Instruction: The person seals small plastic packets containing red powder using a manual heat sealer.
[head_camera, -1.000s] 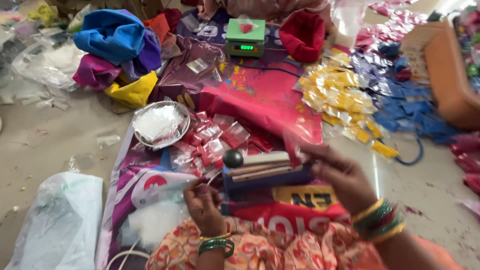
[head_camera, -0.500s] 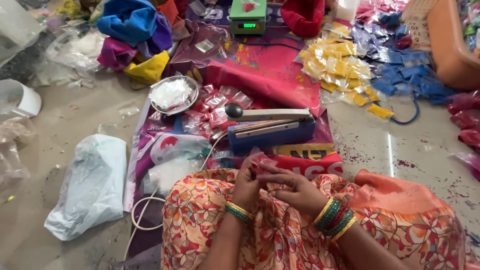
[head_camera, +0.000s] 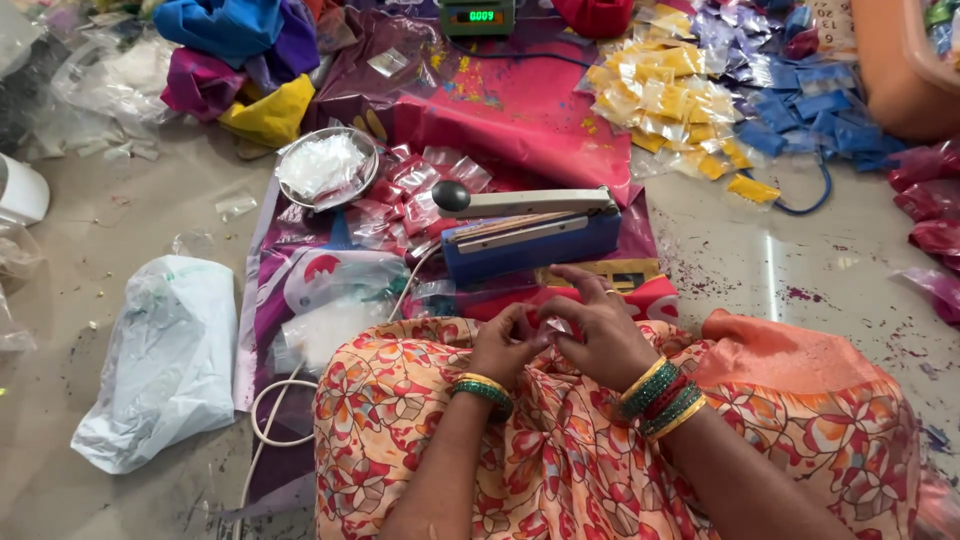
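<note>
Above lap, left hand (head_camera: 505, 342) and right hand (head_camera: 598, 338) pinch small clear packet (head_camera: 553, 326); blue sealer (head_camera: 530, 236) beyond.

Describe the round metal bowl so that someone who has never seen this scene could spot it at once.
Start at the blue heat sealer on the pink sheet in front of the seated person. Look up and to its left, past the scatter of small red packets, to the metal bowl. It is the only round, shiny thing there, and it holds clear little bags.
</note>
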